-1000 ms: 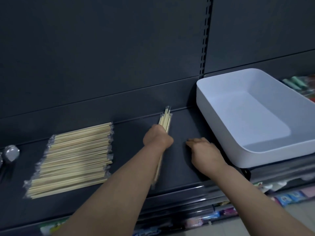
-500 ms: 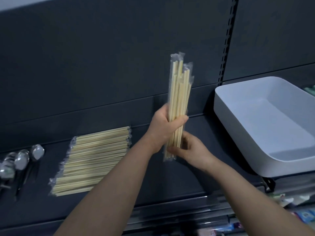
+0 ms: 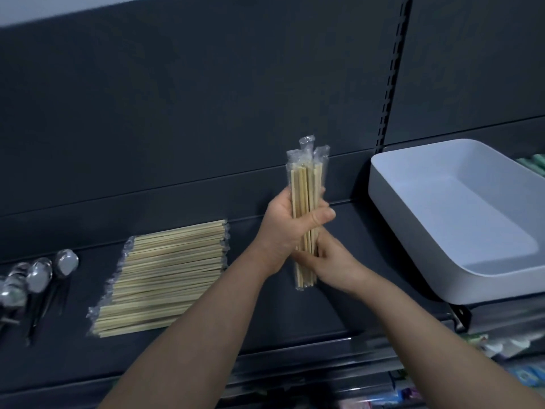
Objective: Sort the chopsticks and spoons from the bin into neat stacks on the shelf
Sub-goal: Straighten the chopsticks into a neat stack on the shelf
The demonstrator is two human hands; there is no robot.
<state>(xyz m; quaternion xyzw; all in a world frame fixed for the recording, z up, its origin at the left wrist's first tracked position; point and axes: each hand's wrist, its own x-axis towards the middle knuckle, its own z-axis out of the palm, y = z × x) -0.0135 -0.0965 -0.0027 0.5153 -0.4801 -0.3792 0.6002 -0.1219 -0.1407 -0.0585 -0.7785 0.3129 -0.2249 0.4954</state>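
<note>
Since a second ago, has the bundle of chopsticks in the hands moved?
Yes. The bundle went from lying on the shelf to upright above it, held in both hands, left of the white bin.

Both forearms are bare to the frame edge, no sleeves showing; left hand [image 3: 284, 228] and right hand [image 3: 333, 264] wear nothing.

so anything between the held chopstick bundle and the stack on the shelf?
Nothing visible. The chopstick bundle is upright in the left hand and right hand; the shelf between it and the chopstick stack shows nothing on it.
</note>
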